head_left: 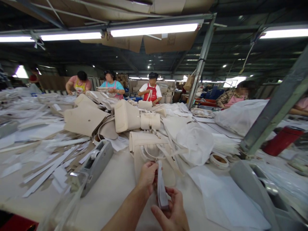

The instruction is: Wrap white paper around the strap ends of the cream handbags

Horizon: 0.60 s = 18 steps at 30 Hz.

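Observation:
A narrow white strip [161, 186], which looks like thin wrapping paper or foam, hangs folded lengthwise between my hands. My left hand [147, 175] is closed in a pinch at its upper end. Around the lower end curl the fingers of my right hand [172, 210], with the thumb apart on the near side. Something dark or reddish shows behind the strip, too covered to name. Just beyond my fingertips lies a cream handbag [141, 144], with its handle [146, 153] wrapped in clear or white film and a loose strap [176, 165] at its right.
More cream bags [127, 115] are piled behind. Grey tape dispensers stand left [97, 165] and right [264, 195]. White sheets [226, 195], a tape roll [218, 161] and paper strips [50, 170] lie around. A metal post [276, 102] slants at right; co-workers [151, 89] sit across.

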{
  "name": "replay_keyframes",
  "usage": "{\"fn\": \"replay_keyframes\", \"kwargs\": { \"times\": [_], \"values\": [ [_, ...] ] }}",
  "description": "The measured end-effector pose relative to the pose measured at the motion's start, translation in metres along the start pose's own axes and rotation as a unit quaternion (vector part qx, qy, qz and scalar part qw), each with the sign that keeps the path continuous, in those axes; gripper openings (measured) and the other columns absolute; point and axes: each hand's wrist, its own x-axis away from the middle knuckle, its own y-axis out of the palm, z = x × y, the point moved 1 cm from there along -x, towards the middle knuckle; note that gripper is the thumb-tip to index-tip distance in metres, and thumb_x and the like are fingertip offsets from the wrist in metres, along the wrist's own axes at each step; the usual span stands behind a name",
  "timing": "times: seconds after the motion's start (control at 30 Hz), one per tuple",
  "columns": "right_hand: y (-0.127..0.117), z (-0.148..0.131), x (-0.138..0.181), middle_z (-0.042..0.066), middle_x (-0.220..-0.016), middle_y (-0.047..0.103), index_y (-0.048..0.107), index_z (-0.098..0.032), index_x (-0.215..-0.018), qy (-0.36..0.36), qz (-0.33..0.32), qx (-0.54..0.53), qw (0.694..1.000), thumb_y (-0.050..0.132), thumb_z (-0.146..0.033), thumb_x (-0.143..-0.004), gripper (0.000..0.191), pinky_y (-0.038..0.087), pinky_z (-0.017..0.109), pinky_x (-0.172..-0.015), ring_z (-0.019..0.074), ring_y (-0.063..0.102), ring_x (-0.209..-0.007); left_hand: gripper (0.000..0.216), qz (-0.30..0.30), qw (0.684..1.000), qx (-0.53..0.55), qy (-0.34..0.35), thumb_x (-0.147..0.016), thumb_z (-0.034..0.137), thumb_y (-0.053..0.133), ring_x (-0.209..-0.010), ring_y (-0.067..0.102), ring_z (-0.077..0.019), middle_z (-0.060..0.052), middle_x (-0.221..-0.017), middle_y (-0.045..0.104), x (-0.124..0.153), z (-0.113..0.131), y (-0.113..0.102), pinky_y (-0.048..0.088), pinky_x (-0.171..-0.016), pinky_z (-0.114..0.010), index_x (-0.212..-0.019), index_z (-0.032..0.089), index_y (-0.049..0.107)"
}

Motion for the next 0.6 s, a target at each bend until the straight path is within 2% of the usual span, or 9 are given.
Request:
{"fn": "replay_keyframes", "kwargs": {
  "times": [0.07, 0.17, 0.3, 0.43, 0.6],
  "values": [
    [0.002, 0.000, 0.000, 0.008, -0.094, 0.072, 0.061, -0.022, -0.091, -0.021, 0.026, 0.046, 0.998, 0.078, -0.051, -0.062, 0.044, 0.047, 0.028, -0.052, 0.0170, 0.058, -0.056, 0.018, 0.008, 1.000, 0.002, 0.006, -0.060, 0.028, 0.070, -0.041, 0.038, -0.0062, 0.007, -0.047, 0.050, 0.000, -0.002, 0.001, 0.022, -0.041, -0.020, -0.061, 0.019, 0.055],
    [0.004, 0.001, -0.001, 0.006, -0.091, 0.071, 0.058, -0.023, -0.068, -0.072, 0.044, 0.081, 0.993, 0.068, -0.059, -0.070, 0.037, 0.045, 0.026, -0.054, 0.0151, 0.053, -0.056, 0.017, 0.013, 1.000, -0.001, 0.007, -0.059, 0.027, 0.068, -0.041, 0.037, -0.0063, 0.007, -0.048, 0.049, 0.000, -0.004, 0.001, 0.020, -0.041, -0.020, -0.061, 0.019, 0.054],
    [0.003, 0.009, -0.002, -0.001, -0.057, 0.057, 0.059, -0.024, -0.066, -0.064, 0.037, 0.098, 0.992, 0.060, -0.063, -0.077, 0.040, 0.043, 0.025, -0.054, 0.0157, 0.050, -0.054, 0.015, 0.002, 1.000, -0.008, 0.002, -0.058, 0.026, 0.066, -0.045, 0.039, -0.0065, 0.005, -0.051, 0.051, 0.000, -0.001, -0.003, 0.021, -0.043, -0.020, -0.062, 0.017, 0.056],
    [-0.001, 0.014, -0.003, -0.002, -0.058, 0.054, 0.059, -0.023, -0.066, -0.027, 0.023, 0.031, 0.999, 0.063, -0.064, -0.074, 0.042, 0.048, 0.026, -0.057, 0.0154, 0.052, -0.056, 0.020, -0.015, 1.000, -0.013, -0.007, -0.057, 0.029, 0.070, -0.050, 0.045, -0.0080, 0.004, -0.056, 0.057, -0.001, 0.001, -0.009, 0.026, -0.046, -0.020, -0.067, 0.017, 0.057],
    [-0.013, 0.001, -0.005, -0.001, -0.062, 0.057, 0.057, -0.021, -0.060, 0.062, -0.026, -0.086, 0.994, 0.074, -0.058, -0.066, 0.041, 0.055, 0.029, -0.064, 0.0158, 0.056, -0.062, 0.025, -0.031, 0.999, -0.002, -0.034, -0.056, 0.030, 0.072, -0.053, 0.053, -0.0112, 0.003, -0.059, 0.060, -0.004, 0.000, -0.010, 0.036, -0.051, -0.023, -0.072, 0.018, 0.057]
  ]
}}
